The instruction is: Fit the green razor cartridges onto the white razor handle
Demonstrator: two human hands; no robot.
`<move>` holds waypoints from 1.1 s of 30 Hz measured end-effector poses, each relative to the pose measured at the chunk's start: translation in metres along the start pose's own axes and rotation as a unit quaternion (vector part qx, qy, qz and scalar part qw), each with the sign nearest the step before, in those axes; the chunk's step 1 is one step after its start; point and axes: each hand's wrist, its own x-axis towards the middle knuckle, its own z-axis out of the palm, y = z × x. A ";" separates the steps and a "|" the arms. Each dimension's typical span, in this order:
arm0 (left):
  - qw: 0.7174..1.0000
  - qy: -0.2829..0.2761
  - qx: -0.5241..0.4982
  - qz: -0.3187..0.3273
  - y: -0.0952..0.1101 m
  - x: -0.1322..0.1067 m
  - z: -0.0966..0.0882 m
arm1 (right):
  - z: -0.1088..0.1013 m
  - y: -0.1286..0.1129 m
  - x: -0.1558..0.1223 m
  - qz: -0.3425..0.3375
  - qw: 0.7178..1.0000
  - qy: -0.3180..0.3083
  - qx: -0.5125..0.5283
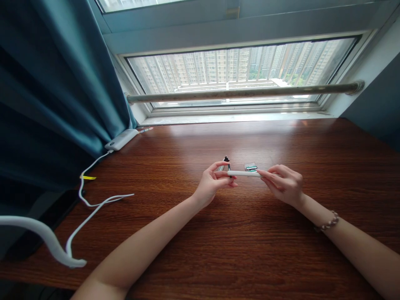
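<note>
My right hand (283, 183) is closed on the slim white handle of a razor (245, 173), which lies roughly level above the table. At the handle's left end, my left hand (211, 183) pinches a small dark razor head (229, 170) between thumb and fingers. Whether head and handle are locked together cannot be made out. Just behind my left fingers is a small object with a black top (226, 158), partly hidden by the hand. A razor cartridge in a clear case (250, 167) lies on the table beyond the handle.
The brown wooden table (206, 250) reaches back to a window with a metal bar (243, 93). At the left stand a white power bank (121, 139) with a white cable (81, 187), a curved white tube (46, 237) and a blue curtain (75, 75).
</note>
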 end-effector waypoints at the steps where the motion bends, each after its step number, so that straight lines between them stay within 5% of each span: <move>1: 1.000 -0.003 0.002 -0.001 0.000 0.000 0.000 | 0.001 0.000 0.000 0.011 1.000 0.009 -0.012; 5: 1.000 -0.015 0.008 -0.009 -0.001 -0.001 0.002 | 0.002 0.002 -0.001 0.048 0.998 0.038 -0.023; 25: 0.999 -0.004 -0.023 -0.030 0.000 -0.002 0.002 | -0.002 0.000 0.001 -0.011 0.999 -0.003 0.030; 33: 0.999 0.014 0.038 -0.014 -0.003 -0.002 0.001 | -0.001 -0.002 0.001 0.038 0.999 0.023 0.014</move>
